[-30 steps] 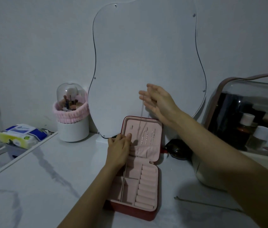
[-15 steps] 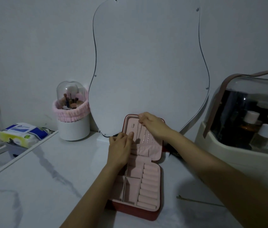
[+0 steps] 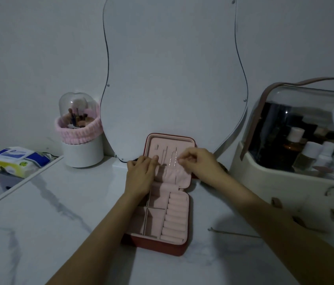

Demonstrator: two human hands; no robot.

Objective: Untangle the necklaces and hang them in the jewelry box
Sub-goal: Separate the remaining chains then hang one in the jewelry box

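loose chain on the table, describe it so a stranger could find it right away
Start at the red jewelry box lying open on the marble table. Look right of its front corner: a thin dark chain lies stretched out flat, the only necklace outside the box.

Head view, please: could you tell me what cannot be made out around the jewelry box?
- Necklace hooks on the jewelry box lid: too small, dim.
- Right hand grip: fingers curl toward the chain; contact unclear.
- Lid's left edge: covered by the left hand.
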